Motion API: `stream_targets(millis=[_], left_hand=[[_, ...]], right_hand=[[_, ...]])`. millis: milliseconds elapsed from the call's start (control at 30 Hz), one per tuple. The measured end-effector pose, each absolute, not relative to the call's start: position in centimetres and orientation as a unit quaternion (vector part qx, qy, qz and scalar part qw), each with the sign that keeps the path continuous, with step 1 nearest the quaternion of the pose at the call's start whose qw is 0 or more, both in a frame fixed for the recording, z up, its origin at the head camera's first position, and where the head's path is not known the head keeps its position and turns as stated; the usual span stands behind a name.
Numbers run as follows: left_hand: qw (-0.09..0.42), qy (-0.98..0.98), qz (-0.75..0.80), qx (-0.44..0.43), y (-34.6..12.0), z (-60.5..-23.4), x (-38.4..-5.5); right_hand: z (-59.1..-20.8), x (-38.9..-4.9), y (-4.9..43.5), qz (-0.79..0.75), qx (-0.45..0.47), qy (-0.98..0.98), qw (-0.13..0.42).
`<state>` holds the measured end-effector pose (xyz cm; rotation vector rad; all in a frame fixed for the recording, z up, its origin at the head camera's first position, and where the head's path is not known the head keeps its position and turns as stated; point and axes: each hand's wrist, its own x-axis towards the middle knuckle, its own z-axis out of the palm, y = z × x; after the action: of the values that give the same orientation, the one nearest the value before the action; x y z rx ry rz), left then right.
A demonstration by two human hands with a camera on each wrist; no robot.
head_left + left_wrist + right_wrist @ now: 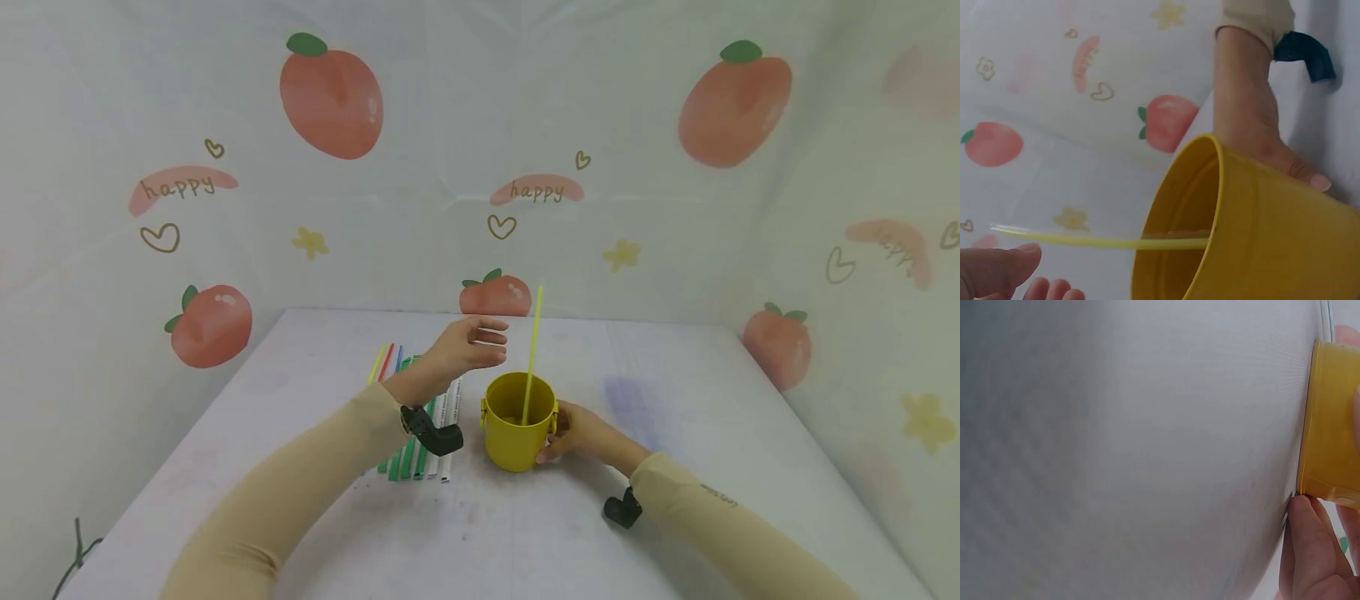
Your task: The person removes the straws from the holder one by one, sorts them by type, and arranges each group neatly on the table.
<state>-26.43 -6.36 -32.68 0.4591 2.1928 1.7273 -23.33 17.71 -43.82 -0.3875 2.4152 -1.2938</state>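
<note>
A small yellow bucket (516,446) with side lugs stands upright on the table, and a long thin yellow straw (535,333) leans out of it. My right hand (581,433) holds the bucket's right side, the thumb towards me. In the right wrist view, fingers (1313,544) touch the bucket (1335,419) low on its wall. My left hand (472,343) is raised left of the straw, fingers loosely bent and apart from it. The left wrist view shows its thumb (1004,269) near the tip of the straw (1104,242), with nothing between thumb and fingers.
Left of the bucket lies a row of long thin strips (408,462), green and white, with yellow, red and blue ends beyond; the left forearm partly covers them. A white printed curtain (420,250) hangs behind the white table (487,542).
</note>
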Motion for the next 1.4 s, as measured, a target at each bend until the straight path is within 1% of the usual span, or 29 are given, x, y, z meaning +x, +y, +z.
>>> stream_targets(millis=[200,333,867,1400], left_hand=[[0.143,0.746,0.638,0.126,-4.5,-33.1,-26.4],[0.152,0.726,0.662,0.109,-3.5,-33.5,-26.5],[0.183,0.753,0.621,0.118,-2.2,-33.8,-27.6],[0.179,0.756,0.622,0.100,-1.6,-34.9,-28.2]], right_hand=[[-43.8,-23.4,17.8,-0.460,-0.132,0.857,0.189],[-43.9,-23.4,17.9,-0.468,-0.137,0.852,0.190],[-44.0,-23.5,18.0,-0.469,-0.155,0.849,0.187],[-44.1,-23.7,18.1,-0.469,-0.154,0.848,0.193]])
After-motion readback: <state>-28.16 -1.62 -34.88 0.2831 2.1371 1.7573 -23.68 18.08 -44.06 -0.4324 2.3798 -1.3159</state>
